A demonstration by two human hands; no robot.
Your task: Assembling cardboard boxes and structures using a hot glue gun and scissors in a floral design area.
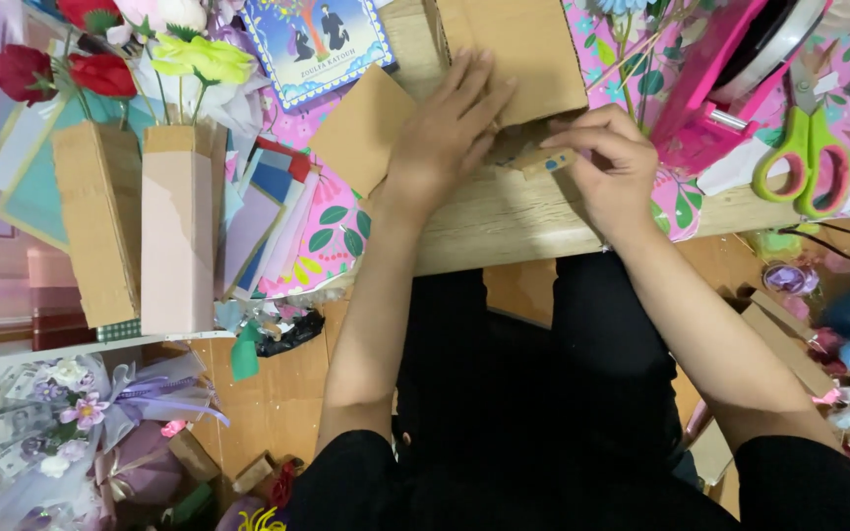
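Left hand (450, 123) lies flat, fingers spread, pressing down on a cardboard box piece (523, 54) at the near edge of the wooden table (504, 221); right hand (610, 162) is beside it, thumb and fingertips pinched on a small cardboard strip (543, 160) with blue marks, touching the box's lower edge. The cardboard looks light and stiff, matte and rough, not slippery, though likely to crease if bent; best held flat under the palm or by its edges, the strip by its ends. A loose cardboard square (361, 128) lies just left of the pressing hand. Smooth, hard green-handled scissors (801, 162) and a pink tape dispenser (710, 88) sit to the right; tall cardboard vases (140, 226) with soft fabric flowers (100, 59) stand to the left
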